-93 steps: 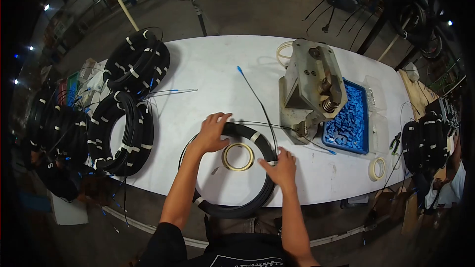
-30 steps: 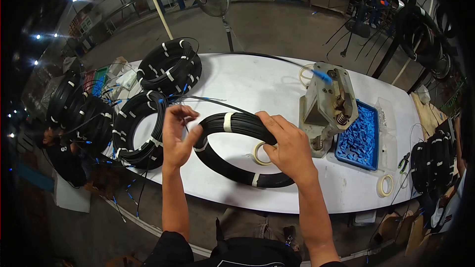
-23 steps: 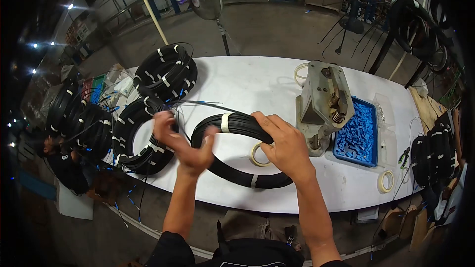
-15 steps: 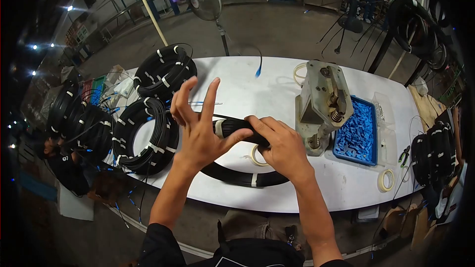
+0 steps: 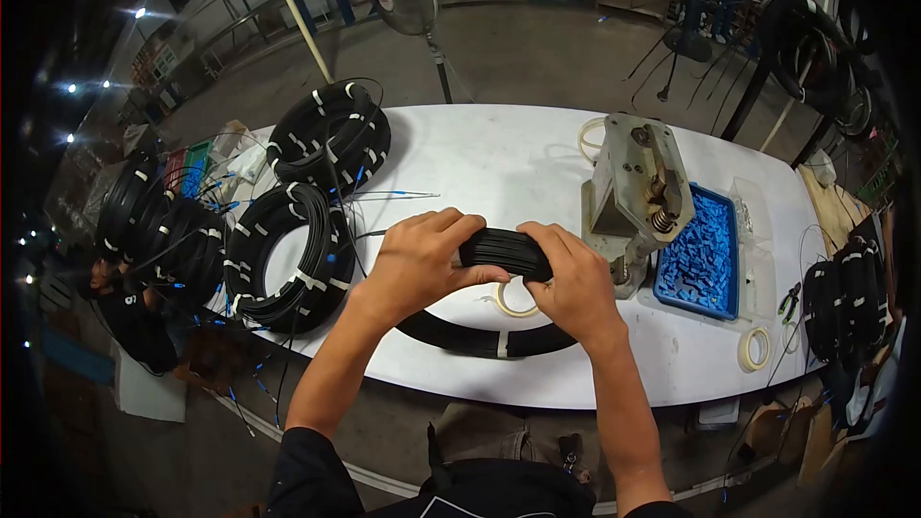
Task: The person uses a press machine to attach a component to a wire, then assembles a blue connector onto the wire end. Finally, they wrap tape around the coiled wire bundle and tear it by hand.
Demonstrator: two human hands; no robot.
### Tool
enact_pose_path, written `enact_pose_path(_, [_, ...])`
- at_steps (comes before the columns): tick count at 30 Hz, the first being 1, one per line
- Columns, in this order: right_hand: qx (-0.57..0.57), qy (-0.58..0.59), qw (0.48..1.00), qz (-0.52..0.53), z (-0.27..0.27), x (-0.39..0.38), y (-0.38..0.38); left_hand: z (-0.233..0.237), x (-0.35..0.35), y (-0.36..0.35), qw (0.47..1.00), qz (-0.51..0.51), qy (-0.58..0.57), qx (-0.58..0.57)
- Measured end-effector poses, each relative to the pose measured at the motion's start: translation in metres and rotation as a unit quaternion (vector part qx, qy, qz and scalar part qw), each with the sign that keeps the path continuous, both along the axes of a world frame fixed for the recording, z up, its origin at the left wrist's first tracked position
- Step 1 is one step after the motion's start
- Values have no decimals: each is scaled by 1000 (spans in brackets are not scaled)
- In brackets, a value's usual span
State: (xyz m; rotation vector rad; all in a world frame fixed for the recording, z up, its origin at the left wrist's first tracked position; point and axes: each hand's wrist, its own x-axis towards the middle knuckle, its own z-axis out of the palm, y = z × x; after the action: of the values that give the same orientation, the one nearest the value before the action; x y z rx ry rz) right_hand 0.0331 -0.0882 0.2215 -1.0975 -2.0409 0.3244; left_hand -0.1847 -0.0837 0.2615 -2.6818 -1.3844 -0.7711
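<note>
Both my hands hold one coil of black cable (image 5: 506,251), its far side raised toward me above the white table. My left hand (image 5: 414,259) is closed around the coil on the left, thumb along its near side. Opposite it, my right hand (image 5: 578,278) wraps the coil with its fingers over the top. The coil's lower part, bound with a white tape band (image 5: 503,342), curves close to the table's front. A roll of cream tape (image 5: 516,297) shows through the gap under my hands.
Taped cable coils (image 5: 288,254) are piled at the left, with loose blue-tipped ends. A metal hand press (image 5: 638,192) stands at right beside a blue tray (image 5: 737,278) of small blue parts. Another tape roll (image 5: 753,350) and pliers (image 5: 790,301) lie farther right. A person (image 5: 134,312) is at far left.
My left hand, fingers spread half a second ago, has closed around the coil. A blue-tipped cable end that hung over the table's far side has swung out of that spot.
</note>
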Motion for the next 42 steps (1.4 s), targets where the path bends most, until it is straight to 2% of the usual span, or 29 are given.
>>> enact_pose_path(3, [-4, -22, 1000, -2, 5, 4, -2, 7, 3, 0, 998, -13, -12, -63])
enact_pose_path(5, [-48, -28, 998, -11, 7, 2, -6, 2, 2, 5, 999, -15, 10, -49])
enact_pose_path(7, [130, -45, 985, -104, 9, -4, -9, -4, 3, 12, 999, -16, 13, -49])
enact_pose_path(9, [129, -31, 985, -106, 4, -8, -20, -8, 4, 16, 999, -16, 18, -48])
enact_pose_path(11, [295, 43, 949, -108, -21, -11, -29, -11, 5, 18, 999, -38, -2, -2])
enact_pose_path(12, [336, 75, 934, -92, -42, -13, -33, -10, 7, 17, 999, -30, 10, -13])
enact_pose_path(13, [322, 94, 941, -42, -61, -16, -39, -10, 7, 16, 1000, -27, 7, -11])
enact_pose_path(14, [252, 102, 962, 16, -71, -23, -41, -10, 8, 15, 1000, -29, -1, -8])
enact_pose_path(15, [129, 62, 989, 46, -97, -28, -37, -11, 9, 13, 999, -31, -9, -6])
enact_pose_path(17, [0, -107, 994, -28, -136, -43, -19, -10, 10, 9, 1000, -24, 1, -9])
enact_pose_path(19, [-84, -220, 969, -74, -164, -50, -8, -13, 10, 8, 1000, -16, -8, 10])
enact_pose_path(20, [-112, -226, 965, -76, -174, -55, -1, -13, 10, 7, 1000, -10, -7, 13])
enact_pose_path(24, [-48, -195, 975, -90, -210, -60, 7, -14, 11, 5, 1000, 1, -9, 27])
enact_pose_path(25, [-90, -164, 980, -71, -220, -58, 11, -16, 10, 5, 1000, -1, -9, 30])
enact_pose_path(26, [-132, -132, 981, -53, -215, -57, 12, -18, 10, 6, 999, -2, -17, 34])
enact_pose_path(28, [-135, -89, 984, -69, -205, -53, 7, -18, 12, 7, 999, -9, -26, 41])
enact_pose_path(31, [-128, -26, 988, -85, -160, -45, -2, -16, 15, 9, 999, -8, -16, 49])
enact_pose_path(33, [-233, 184, 954, -45, -124, -36, -11, -17, 16, 12, 999, -15, -29, 42])
enact_pose_path(35, [-254, 218, 942, -27, -90, -23, -28, -20, 17, 14, 997, -21, -38, 57])
enact_pose_path(37, [-224, 286, 932, -15, -60, -17, -44, -22, 17, 16, 996, -26, -37, 75])
enact_pose_path(38, [-224, 286, 932, -13, -43, -14, -52, -21, 17, 15, 996, -25, -37, 75])
enact_pose_path(40, [-99, 265, 959, -7, -11, -8, -62, -14, 17, 13, 1000, -22, -5, 7])
enact_pose_path(42, [-57, 247, 966, -41, 6, -4, -64, -10, 17, 10, 999, -33, -1, -14])
